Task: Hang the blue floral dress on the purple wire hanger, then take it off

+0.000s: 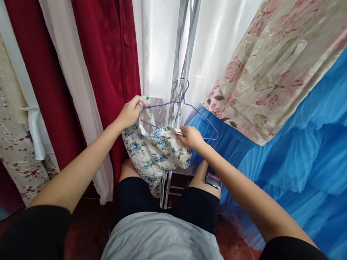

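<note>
A white garment with blue and yellow flowers (156, 148) hangs between my two hands, its neckline sagging in the middle. My left hand (132, 111) is closed on a strap-like edge of it, at the left end of a purple wire hanger (203, 117). That left end of the hanger passes close to my fingers and behind the cloth. My right hand (190, 137) pinches the garment's other upper edge. The hanger's right shoulder is bare, just above and beyond this hand. The hanger's hook sits at a grey metal stand (178, 66).
Red drapes (101, 40) and a pale pink panel (71, 54) hang at left. White curtain (157, 32) is behind the stand. A floral cloth (271, 73) and blue ruffled fabric (297, 156) hang at right. A phone (213, 178) rests on my right thigh.
</note>
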Demonstrator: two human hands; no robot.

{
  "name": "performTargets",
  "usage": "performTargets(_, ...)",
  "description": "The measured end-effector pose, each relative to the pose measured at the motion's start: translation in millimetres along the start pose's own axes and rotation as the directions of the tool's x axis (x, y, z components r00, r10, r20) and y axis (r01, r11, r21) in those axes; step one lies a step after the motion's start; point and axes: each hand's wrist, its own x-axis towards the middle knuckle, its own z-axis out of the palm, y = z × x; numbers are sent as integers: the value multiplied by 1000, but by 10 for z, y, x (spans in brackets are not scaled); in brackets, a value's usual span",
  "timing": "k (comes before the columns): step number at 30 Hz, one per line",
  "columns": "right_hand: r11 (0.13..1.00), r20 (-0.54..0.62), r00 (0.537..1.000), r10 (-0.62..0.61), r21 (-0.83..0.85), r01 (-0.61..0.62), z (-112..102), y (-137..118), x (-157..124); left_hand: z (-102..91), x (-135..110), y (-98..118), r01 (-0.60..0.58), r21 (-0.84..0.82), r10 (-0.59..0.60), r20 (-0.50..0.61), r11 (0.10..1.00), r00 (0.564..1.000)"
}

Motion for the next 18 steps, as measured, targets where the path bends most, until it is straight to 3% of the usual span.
performTargets(4, 1000, 6, 1000, -13, -21, 13, -63, 23, -90, 526, 261, 302, -76, -50, 78, 41, 996, 996)
performTargets(6, 1000, 0, 1000, -1, 29, 1, -126, 161, -166, 683, 280, 356, -59, -14, 59, 6, 998, 998)
performTargets(9, 983, -189, 980, 57, 182, -21, -244, 550, -308, 743, 220, 381, -44, 25, 46, -96, 999, 994)
performTargets(12, 956, -444, 869, 218, 278, -98, -345, 1017, -386, 700, 173, 409, -110, 25, 112, -116, 994, 987)
performTargets(14, 940, -475, 833, 284, 309, -144, -387, 1268, -354, 675, 176, 430, -139, 13, 139, -133, 990, 981)
performTargets(18, 923, -263, 939, 222, 366, -116, -476, 1498, -218, 620, 188, 372, -71, 16, 72, -190, 997, 979)
